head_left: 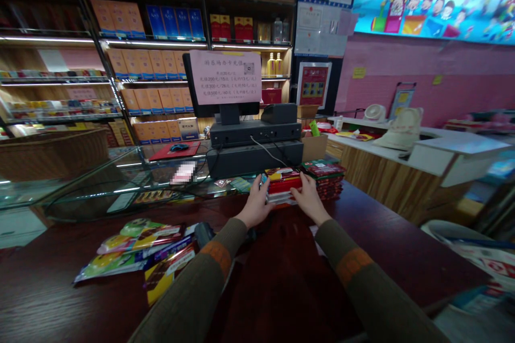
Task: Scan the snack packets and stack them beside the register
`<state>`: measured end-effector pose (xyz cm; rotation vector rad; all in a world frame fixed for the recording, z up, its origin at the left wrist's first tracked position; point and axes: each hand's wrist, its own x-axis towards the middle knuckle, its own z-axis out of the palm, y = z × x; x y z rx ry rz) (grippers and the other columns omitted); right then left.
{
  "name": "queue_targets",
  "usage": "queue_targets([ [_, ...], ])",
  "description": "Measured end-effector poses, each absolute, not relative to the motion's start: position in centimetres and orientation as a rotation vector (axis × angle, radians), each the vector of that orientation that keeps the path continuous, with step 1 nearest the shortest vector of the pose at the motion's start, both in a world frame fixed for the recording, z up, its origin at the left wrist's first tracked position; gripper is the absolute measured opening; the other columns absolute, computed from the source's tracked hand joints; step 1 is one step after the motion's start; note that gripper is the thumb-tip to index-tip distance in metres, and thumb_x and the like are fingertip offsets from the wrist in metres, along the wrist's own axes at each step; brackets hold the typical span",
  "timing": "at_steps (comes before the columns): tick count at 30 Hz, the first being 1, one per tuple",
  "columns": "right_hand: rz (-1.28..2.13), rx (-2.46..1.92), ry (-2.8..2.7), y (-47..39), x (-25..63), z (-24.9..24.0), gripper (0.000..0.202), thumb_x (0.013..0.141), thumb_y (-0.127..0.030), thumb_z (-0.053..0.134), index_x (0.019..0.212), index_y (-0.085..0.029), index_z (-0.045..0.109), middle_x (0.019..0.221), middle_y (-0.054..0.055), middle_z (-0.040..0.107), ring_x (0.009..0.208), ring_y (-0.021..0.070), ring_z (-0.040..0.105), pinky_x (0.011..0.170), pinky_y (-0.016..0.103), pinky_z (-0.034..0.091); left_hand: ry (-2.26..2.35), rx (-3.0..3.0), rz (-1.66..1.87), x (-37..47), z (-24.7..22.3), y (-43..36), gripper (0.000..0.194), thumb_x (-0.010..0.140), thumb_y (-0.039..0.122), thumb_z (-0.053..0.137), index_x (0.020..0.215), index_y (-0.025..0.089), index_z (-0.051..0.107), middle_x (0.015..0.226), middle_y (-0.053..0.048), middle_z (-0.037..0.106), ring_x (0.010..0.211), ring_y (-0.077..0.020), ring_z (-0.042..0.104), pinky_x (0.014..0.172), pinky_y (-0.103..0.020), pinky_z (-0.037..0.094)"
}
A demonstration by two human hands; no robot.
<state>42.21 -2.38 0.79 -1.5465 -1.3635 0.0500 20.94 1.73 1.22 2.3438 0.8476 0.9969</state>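
Both my hands hold a small stack of red and yellow packets (284, 186) from its two sides, on the dark wooden table (298, 257). My left hand (256, 202) presses on the stack's left side, and my right hand (309, 198) grips its right side with the thumb on the front. Directly to the right stands a taller pile of dark red and green packets (330, 179). Colourful snack packets (140, 244) lie loosely spread on the left of the table, beside a dark handheld device (204, 235).
Behind the packets is a black register (253, 155) with a monitor bearing a pink sign (225, 76). A glass counter (120, 177) runs along the left, with a wicker basket (52, 155) on it. At the right edge stands a white bin (446, 229).
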Motion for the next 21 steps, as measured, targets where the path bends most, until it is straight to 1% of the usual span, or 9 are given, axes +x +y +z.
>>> queue_targets([
  [4, 0.056, -1.523, -1.361, -2.5, 42.2, 0.8, 0.075, 0.084, -0.032, 0.055, 0.154, -0.015, 0.035, 0.145, 0.020, 0.040, 0.091, 0.0229, 0.068, 0.106, 0.047, 0.050, 0.844, 2.339, 1.015, 20.9, 1.1, 1.8, 0.088, 0.078, 0.021, 0.071, 0.156, 0.022, 0.031, 0.167, -0.017, 0.009, 0.155, -0.0373, 0.014, 0.125, -0.056, 0.020],
  [6, 0.051, -1.527, -1.371, -2.8, 42.0, 1.1, 0.075, 0.085, -0.032, 0.053, 0.155, -0.015, 0.034, 0.147, 0.020, 0.039, 0.089, 0.0231, 0.069, 0.104, 0.047, 0.051, 0.855, 2.338, 1.025, 20.8, 1.1, 1.7, 0.088, 0.077, 0.020, 0.070, 0.156, 0.020, 0.030, 0.167, -0.018, 0.009, 0.155, -0.0368, 0.015, 0.125, -0.055, 0.020],
  [8, 0.019, -1.562, -1.397, -3.3, 41.7, 1.5, 0.074, 0.086, -0.032, 0.052, 0.155, -0.014, 0.033, 0.149, 0.021, 0.037, 0.095, 0.0260, 0.069, 0.104, 0.047, 0.052, 0.875, 2.341, 1.029, 20.7, 1.2, 1.6, 0.088, 0.077, 0.018, 0.069, 0.156, 0.019, 0.030, 0.166, -0.019, 0.011, 0.155, -0.0360, 0.015, 0.125, -0.053, 0.019],
  [10, -0.029, -1.622, -1.429, -4.0, 41.3, 2.1, 0.074, 0.086, -0.033, 0.052, 0.155, -0.012, 0.033, 0.150, 0.022, 0.037, 0.106, 0.0304, 0.067, 0.104, 0.049, 0.051, 0.898, 2.349, 1.024, 20.4, 1.4, 1.4, 0.087, 0.077, 0.018, 0.068, 0.156, 0.018, 0.030, 0.165, -0.020, 0.013, 0.154, -0.0356, 0.017, 0.125, -0.053, 0.020],
  [13, -0.094, -1.702, -1.456, -5.1, 40.4, 3.0, 0.073, 0.087, -0.033, 0.052, 0.154, -0.012, 0.034, 0.151, 0.021, 0.038, 0.123, 0.0359, 0.058, 0.105, 0.050, 0.050, 0.920, 2.364, 1.006, 19.8, 1.8, 1.1, 0.086, 0.078, 0.018, 0.068, 0.155, 0.017, 0.030, 0.165, -0.021, 0.014, 0.154, -0.0356, 0.016, 0.124, -0.055, 0.021],
  [16, -0.138, -1.718, -1.483, -6.0, 39.4, 3.6, 0.071, 0.087, -0.030, 0.051, 0.154, -0.014, 0.035, 0.152, 0.019, 0.038, 0.130, 0.0360, 0.053, 0.104, 0.049, 0.050, 0.936, 2.369, 1.012, 19.0, 2.1, 0.8, 0.086, 0.078, 0.019, 0.069, 0.155, 0.019, 0.031, 0.165, -0.021, 0.016, 0.155, -0.0356, 0.016, 0.123, -0.056, 0.023],
  [19, -0.169, -1.711, -1.513, -6.6, 38.2, 4.0, 0.070, 0.087, -0.027, 0.049, 0.154, -0.016, 0.035, 0.152, 0.017, 0.039, 0.129, 0.0347, 0.054, 0.101, 0.046, 0.052, 0.971, 2.379, 1.047, 18.0, 2.2, 0.7, 0.083, 0.078, 0.019, 0.070, 0.153, 0.019, 0.034, 0.164, -0.020, 0.020, 0.153, -0.0361, 0.020, 0.122, -0.056, 0.025],
  [21, -0.206, -1.704, -1.544, -6.7, 37.3, 4.1, 0.069, 0.087, -0.026, 0.049, 0.154, -0.015, 0.035, 0.152, 0.018, 0.039, 0.131, 0.0350, 0.052, 0.101, 0.046, 0.052, 1.004, 2.398, 1.060, 17.1, 2.3, 0.6, 0.080, 0.078, 0.020, 0.071, 0.151, 0.018, 0.037, 0.163, -0.020, 0.022, 0.152, -0.0363, 0.024, 0.122, -0.056, 0.027],
])
